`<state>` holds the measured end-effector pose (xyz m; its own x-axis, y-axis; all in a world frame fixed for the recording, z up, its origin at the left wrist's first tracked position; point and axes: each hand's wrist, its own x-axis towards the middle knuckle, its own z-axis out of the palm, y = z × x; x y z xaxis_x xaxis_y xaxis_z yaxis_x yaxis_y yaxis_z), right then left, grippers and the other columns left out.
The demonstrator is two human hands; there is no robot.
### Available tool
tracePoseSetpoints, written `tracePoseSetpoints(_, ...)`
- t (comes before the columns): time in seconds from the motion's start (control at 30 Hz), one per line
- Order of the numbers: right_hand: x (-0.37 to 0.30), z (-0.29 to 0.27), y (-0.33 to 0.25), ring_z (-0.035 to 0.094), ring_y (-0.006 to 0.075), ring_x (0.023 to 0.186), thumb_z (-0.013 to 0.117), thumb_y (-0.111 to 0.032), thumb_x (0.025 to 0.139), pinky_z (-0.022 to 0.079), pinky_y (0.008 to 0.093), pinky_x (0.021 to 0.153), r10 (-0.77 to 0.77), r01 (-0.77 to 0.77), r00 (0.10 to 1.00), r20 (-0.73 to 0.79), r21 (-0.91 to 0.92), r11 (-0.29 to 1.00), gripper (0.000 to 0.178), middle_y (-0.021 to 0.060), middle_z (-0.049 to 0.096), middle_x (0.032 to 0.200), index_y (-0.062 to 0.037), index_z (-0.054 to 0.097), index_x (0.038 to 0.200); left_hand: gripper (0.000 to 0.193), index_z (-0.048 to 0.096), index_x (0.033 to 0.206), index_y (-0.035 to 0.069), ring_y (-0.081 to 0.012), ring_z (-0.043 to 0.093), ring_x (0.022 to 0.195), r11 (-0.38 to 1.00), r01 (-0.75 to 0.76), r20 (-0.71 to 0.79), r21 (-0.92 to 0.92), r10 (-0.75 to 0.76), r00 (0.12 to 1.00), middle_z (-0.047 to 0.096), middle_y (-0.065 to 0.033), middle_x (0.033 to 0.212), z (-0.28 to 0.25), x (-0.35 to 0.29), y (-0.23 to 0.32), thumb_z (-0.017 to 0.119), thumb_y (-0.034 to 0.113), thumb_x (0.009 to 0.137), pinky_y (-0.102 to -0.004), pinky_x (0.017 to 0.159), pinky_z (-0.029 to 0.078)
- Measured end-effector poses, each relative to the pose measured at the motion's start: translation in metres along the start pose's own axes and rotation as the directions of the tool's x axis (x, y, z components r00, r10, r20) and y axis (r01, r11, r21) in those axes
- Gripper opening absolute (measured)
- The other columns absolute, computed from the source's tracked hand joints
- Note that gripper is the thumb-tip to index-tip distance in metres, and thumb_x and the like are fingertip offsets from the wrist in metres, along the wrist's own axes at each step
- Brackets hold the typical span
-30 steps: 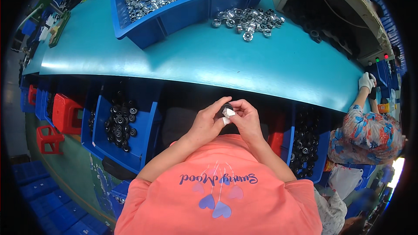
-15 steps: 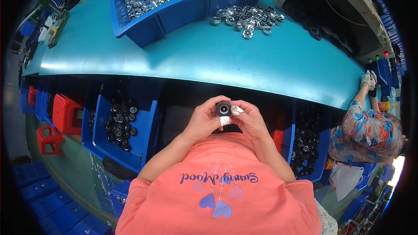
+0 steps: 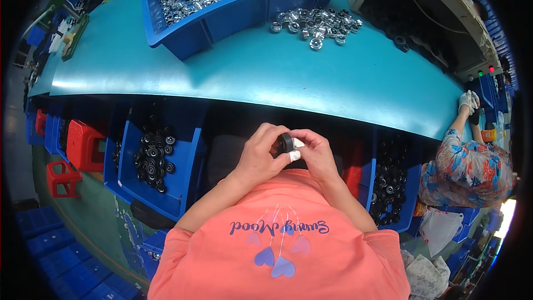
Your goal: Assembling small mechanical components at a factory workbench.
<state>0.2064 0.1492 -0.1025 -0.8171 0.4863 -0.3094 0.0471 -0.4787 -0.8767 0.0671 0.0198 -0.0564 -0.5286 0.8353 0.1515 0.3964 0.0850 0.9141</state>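
Both my hands hold a small black wheel (image 3: pixel 285 143) in front of my chest, just off the near edge of the table. My left hand (image 3: pixel 260 150) is closed round its left side, fingers above and thumb below. Against the right side press the fingers and thumb of my right hand (image 3: pixel 316 154). White wraps (image 3: pixel 295 155) cover the thumb tips. The wheel stands turned partly edge-on, so its face is mostly hidden.
On the turquoise table (image 3: pixel 233 80) stands a blue bin (image 3: pixel 239 22) of shiny clear wheels, with a loose pile (image 3: pixel 319 25) beside it. Blue bins (image 3: pixel 191 172) of black wheels flank me below. A machine (image 3: pixel 477 39) and a co-worker (image 3: pixel 472 166) are at the right.
The black wheel has turned in my fingers, from facing up with its silver centre showing to partly edge-on. Both hands have shifted slightly with it.
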Motion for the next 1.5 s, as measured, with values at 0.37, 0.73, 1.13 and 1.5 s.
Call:
tracePoseSetpoints(0.37, -0.003, 0.005, -0.008, 0.069, 0.0138, 0.101, 0.064, -0.005, 0.1, 0.058, 0.0292, 0.088, 0.061, -0.063, 0.996, 0.065, 0.04, 0.997, 0.03, 0.0086, 0.073, 0.114, 0.0017, 0.067, 0.128, 0.046, 0.07, 0.115, 0.004, -0.0256, 0.067, 0.079, 0.985, 0.001, -0.047, 0.17, 0.008, 0.999, 0.063, -0.0102, 0.094, 0.0, -0.003, -0.003, 0.086, 0.009, 0.073, -0.0352, 0.064, 0.056)
tracePoseSetpoints(0.73, -0.005, 0.002, -0.003, 0.07, 0.0148, 0.096, 0.067, -0.001, 0.096, 0.058, 0.0298, 0.086, 0.06, -0.06, 0.998, -0.022, 0.002, 0.998, 0.025, 0.0084, 0.072, 0.107, 0.0023, 0.066, 0.12, 0.033, 0.07, 0.123, 0.001, -0.0148, 0.065, 0.083, 0.963, 0.154, 0.133, -0.219, -0.127, 0.983, 0.061, -0.0062, 0.1, -0.008, -0.002, -0.001, 0.076, 0.006, 0.091, -0.0277, 0.069, 0.055)
tracePoseSetpoints(1.13, -0.007, 0.013, -0.01, 0.071, 0.013, 0.097, 0.075, -0.004, 0.096, 0.059, 0.0279, 0.086, 0.019, -0.019, 1.0, 0.008, -0.049, 0.999, 0.023, 0.0084, 0.074, 0.105, 0.0023, 0.067, 0.116, 0.02, 0.074, 0.115, 0.001, -0.0131, 0.068, 0.077, 0.661, 0.393, 0.182, -0.639, -0.367, 0.912, 0.071, -0.0067, 0.094, 0.012, -0.004, -0.032, 0.06, 0.006, 0.102, -0.0248, 0.062, 0.054)
tracePoseSetpoints(1.5, -0.008, 0.001, -0.001, 0.068, 0.011, 0.096, 0.074, -0.008, 0.098, 0.057, 0.0271, 0.085, 0.016, -0.012, 0.997, 0.073, -0.057, 0.998, 0.023, 0.0062, 0.072, 0.106, 0.001, 0.065, 0.117, 0.021, 0.07, 0.117, 0.0, -0.0158, 0.07, 0.072, 0.448, 0.466, 0.278, -0.763, -0.424, 0.862, 0.075, -0.0093, 0.093, 0.018, -0.003, -0.043, 0.062, 0.01, 0.101, -0.0267, 0.057, 0.053)
